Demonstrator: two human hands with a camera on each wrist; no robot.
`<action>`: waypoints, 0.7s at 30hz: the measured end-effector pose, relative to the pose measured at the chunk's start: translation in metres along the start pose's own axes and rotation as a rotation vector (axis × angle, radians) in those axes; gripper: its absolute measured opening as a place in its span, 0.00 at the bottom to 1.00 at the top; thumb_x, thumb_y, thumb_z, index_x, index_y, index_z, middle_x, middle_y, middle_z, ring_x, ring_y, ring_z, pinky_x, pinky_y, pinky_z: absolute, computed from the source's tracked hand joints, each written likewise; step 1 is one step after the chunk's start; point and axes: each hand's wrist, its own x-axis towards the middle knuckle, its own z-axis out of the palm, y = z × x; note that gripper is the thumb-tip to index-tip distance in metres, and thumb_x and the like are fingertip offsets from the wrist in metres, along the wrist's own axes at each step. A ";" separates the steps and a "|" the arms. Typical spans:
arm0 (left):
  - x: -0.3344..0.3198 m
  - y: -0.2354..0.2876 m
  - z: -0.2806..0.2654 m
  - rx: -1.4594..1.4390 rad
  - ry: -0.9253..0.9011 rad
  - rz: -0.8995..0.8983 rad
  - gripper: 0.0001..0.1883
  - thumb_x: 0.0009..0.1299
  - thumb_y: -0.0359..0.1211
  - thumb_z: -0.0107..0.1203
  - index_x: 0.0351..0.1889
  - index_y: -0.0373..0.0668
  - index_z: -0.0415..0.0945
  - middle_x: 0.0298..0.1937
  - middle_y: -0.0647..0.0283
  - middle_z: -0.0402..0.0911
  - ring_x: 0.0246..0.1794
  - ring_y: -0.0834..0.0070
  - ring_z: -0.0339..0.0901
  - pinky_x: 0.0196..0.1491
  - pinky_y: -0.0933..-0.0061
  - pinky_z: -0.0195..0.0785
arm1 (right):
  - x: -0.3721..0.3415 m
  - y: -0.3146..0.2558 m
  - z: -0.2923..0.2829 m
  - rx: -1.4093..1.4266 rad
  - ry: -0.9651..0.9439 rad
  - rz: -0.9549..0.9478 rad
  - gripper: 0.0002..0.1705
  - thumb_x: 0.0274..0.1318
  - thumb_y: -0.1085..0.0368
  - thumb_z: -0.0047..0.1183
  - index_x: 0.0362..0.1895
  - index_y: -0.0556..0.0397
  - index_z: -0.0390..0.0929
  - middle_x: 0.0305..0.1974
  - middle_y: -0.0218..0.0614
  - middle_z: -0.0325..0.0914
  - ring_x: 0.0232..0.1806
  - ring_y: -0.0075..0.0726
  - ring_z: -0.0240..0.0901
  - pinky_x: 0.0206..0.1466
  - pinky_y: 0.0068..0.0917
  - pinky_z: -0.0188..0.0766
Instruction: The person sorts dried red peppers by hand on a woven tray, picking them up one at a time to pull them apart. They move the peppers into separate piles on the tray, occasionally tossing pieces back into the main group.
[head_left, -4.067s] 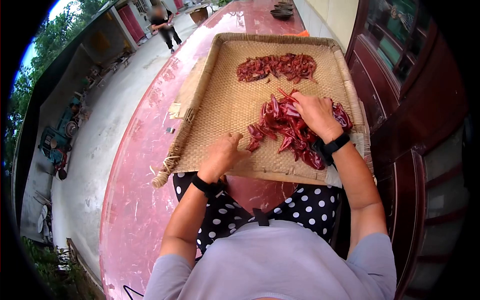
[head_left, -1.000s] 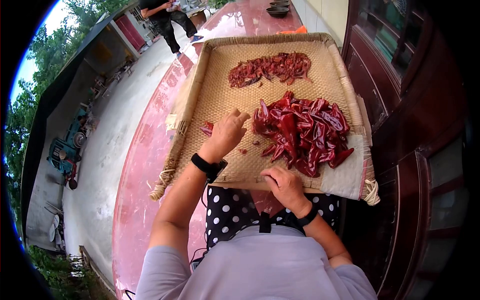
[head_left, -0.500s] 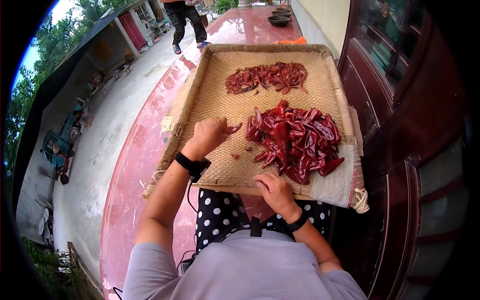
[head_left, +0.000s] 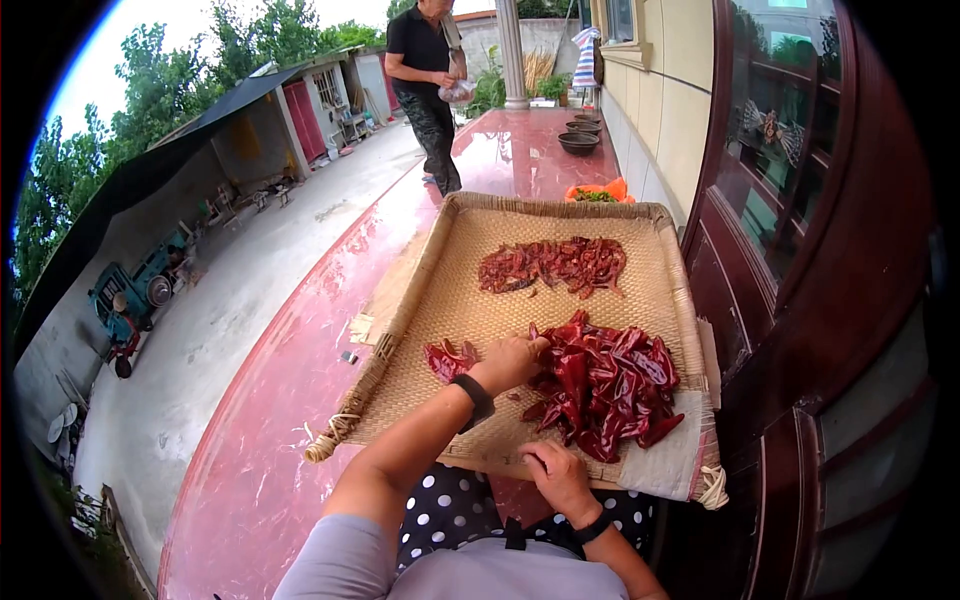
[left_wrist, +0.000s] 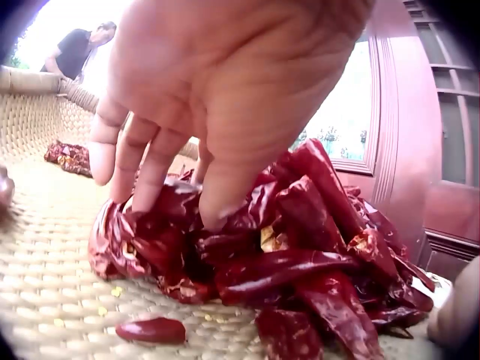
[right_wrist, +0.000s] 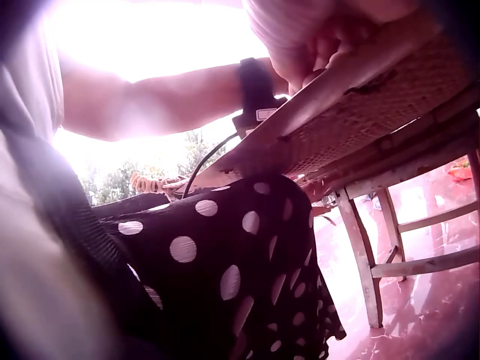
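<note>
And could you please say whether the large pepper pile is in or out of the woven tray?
In: head and left wrist views show the large pepper pile resting on the woven tray.

From the head: looks forward and down over the near edge of the woven tray [head_left: 560, 209], far enough back to frame it whole, plus the concrete yard [head_left: 270, 260] at left and glazed door [head_left: 762, 170] at right. From the left wrist: looks out beneath the left hand [left_wrist: 225, 90], low across the weave, very close to the dried red chillies [left_wrist: 300, 270]; shares with the head view chillies, door and standing person [left_wrist: 73, 49]. From the right wrist: looks sideways from below the tray's near edge, close to the polka-dot garment [right_wrist: 214, 259], toward the left forearm [right_wrist: 176, 105]; shares with the head view garment, forearm and tray, here from underneath.
</note>
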 end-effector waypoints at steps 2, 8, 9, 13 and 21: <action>0.006 0.002 0.002 -0.071 -0.029 -0.077 0.21 0.63 0.38 0.63 0.55 0.51 0.76 0.44 0.54 0.82 0.46 0.54 0.80 0.44 0.53 0.74 | 0.000 0.001 -0.001 -0.012 -0.002 -0.016 0.08 0.58 0.68 0.56 0.42 0.48 0.83 0.38 0.39 0.82 0.39 0.51 0.80 0.42 0.41 0.76; -0.020 0.015 -0.042 -0.025 0.088 -0.142 0.19 0.61 0.37 0.65 0.50 0.50 0.74 0.36 0.55 0.82 0.41 0.53 0.82 0.38 0.53 0.72 | 0.000 0.001 -0.002 -0.024 0.002 -0.054 0.08 0.58 0.68 0.56 0.42 0.48 0.82 0.37 0.38 0.82 0.38 0.51 0.80 0.40 0.40 0.76; -0.023 0.006 -0.044 -0.016 0.081 -0.156 0.17 0.62 0.37 0.65 0.47 0.49 0.74 0.35 0.56 0.82 0.40 0.54 0.82 0.38 0.54 0.72 | -0.001 0.000 -0.002 -0.018 0.005 -0.051 0.08 0.59 0.68 0.56 0.42 0.48 0.82 0.37 0.39 0.82 0.39 0.51 0.80 0.40 0.40 0.76; -0.039 -0.026 -0.055 0.043 0.058 -0.308 0.14 0.62 0.37 0.64 0.42 0.48 0.74 0.33 0.58 0.80 0.39 0.55 0.81 0.38 0.53 0.71 | 0.000 0.000 -0.002 0.016 0.020 -0.054 0.08 0.59 0.68 0.56 0.42 0.49 0.82 0.38 0.39 0.82 0.39 0.51 0.80 0.41 0.40 0.76; -0.076 -0.057 -0.071 0.267 0.062 -0.477 0.24 0.62 0.33 0.61 0.59 0.50 0.75 0.51 0.48 0.74 0.51 0.52 0.77 0.48 0.53 0.74 | 0.000 -0.002 -0.003 0.019 0.018 -0.028 0.08 0.56 0.73 0.57 0.41 0.51 0.81 0.37 0.40 0.81 0.40 0.49 0.80 0.41 0.38 0.76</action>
